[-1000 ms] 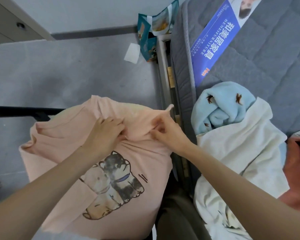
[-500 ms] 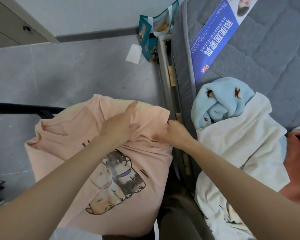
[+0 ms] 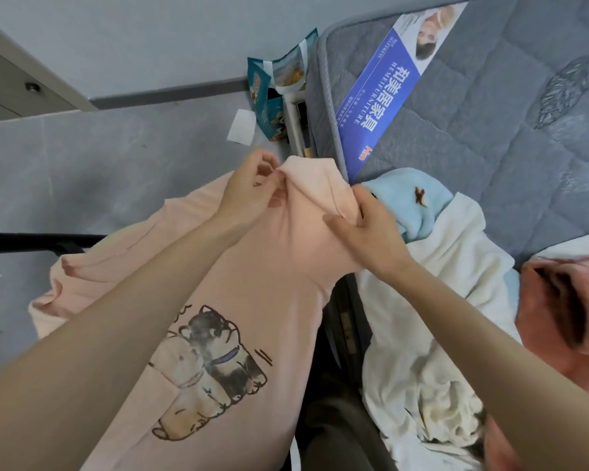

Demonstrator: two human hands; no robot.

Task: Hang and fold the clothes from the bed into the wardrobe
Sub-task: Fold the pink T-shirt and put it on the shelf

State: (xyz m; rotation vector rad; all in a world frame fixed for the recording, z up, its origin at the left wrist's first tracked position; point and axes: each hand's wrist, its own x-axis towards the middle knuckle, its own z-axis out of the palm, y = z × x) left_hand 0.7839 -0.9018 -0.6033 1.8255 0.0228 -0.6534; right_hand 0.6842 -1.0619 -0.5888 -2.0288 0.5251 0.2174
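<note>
Left grip [image 3: 252,195]: fingers curled, thumb and fingertips pinching the raised top fold of the pink shirt [image 3: 269,300]. Right grip [image 3: 368,229]: fingers curled round a bunch of the same fold, thumb laid along the cloth. The two grips are close together, one on each side of the fold, and each holds only the shirt.

Shirt: one, lifted at the bed's edge, its body hanging down toward the camera over the floor [image 3: 99,164], cat print [image 3: 211,368] facing up. One sleeve lies out to the left near a black rail [image 3: 31,239].

Bed: one grey mattress [image 3: 490,113] with one blue label [image 3: 381,96]. Three garments lie on it: one pale blue [image 3: 408,198], just beyond the right grip; one white [image 3: 456,283], under the right forearm; one coral [image 3: 565,300], at the right edge.

Floor: one teal bag [image 3: 272,96] at the mattress corner, one white slip [image 3: 241,126] beside it.
</note>
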